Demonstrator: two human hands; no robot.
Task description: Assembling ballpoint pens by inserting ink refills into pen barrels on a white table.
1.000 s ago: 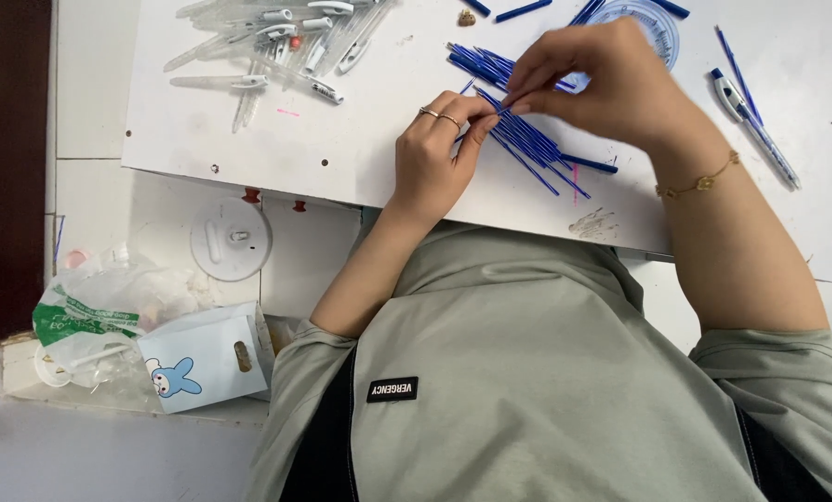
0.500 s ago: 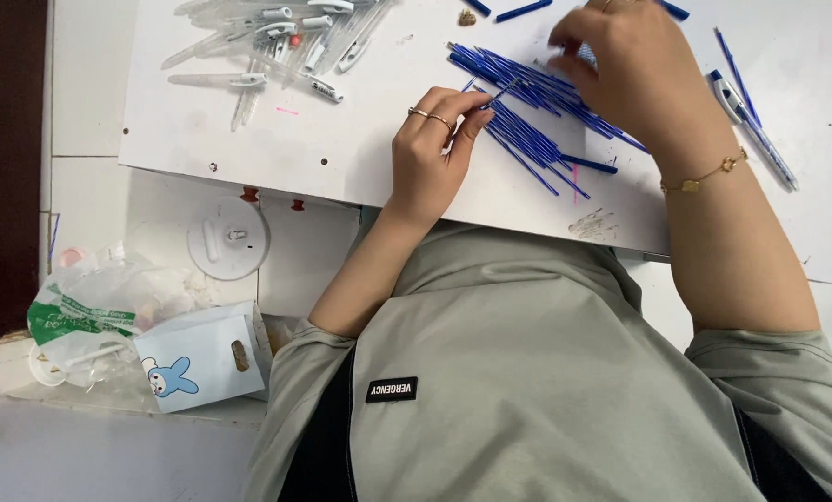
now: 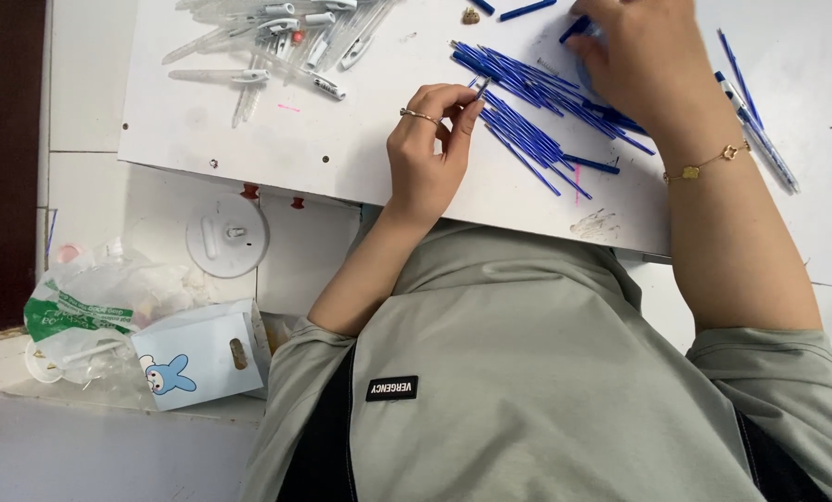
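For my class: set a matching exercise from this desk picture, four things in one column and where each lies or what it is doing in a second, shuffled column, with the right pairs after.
Things
1. left hand
2. right hand
3. clear pen barrels
4. small box with a blue rabbit

Places or states
A. heaped at the board's top left
B. on the floor beside a plastic bag
C. pinching a small metal piece
D. reaching past the blue refills

Pairs: 1-C, 2-D, 3-A, 4-B
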